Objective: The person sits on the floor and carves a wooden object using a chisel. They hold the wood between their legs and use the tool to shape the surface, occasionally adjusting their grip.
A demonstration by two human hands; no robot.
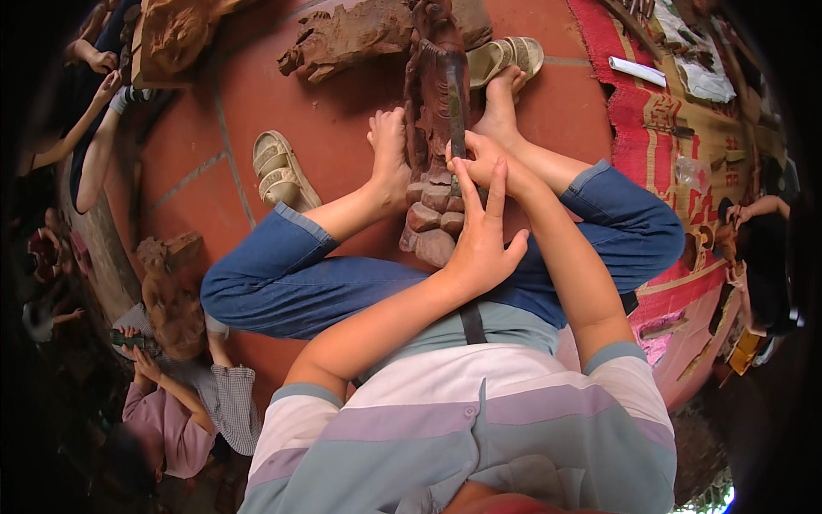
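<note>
A reddish-brown wood carving (435, 94) with rounded, rock-like lumps (435, 218) at its near end lies between my bare feet. Along its right side runs a narrow dark flat file (456, 116). My right hand (486, 161) is closed around the file, its fingers curled over the carving's edge. Nearer to me, my left hand (481, 250) has two fingers stretched forward and the thumb spread. Its fingertips reach the file's near end and my right hand; whether they press on the file is hard to make out.
Another rough carving (347, 38) lies beyond my feet. A beige sandal (285, 171) rests at the left on red tiles (184, 128); its pair is at my right foot. Red-and-tan matting (664, 128) bears tools at the right. Other people work at both sides, one beside a carving (175, 300).
</note>
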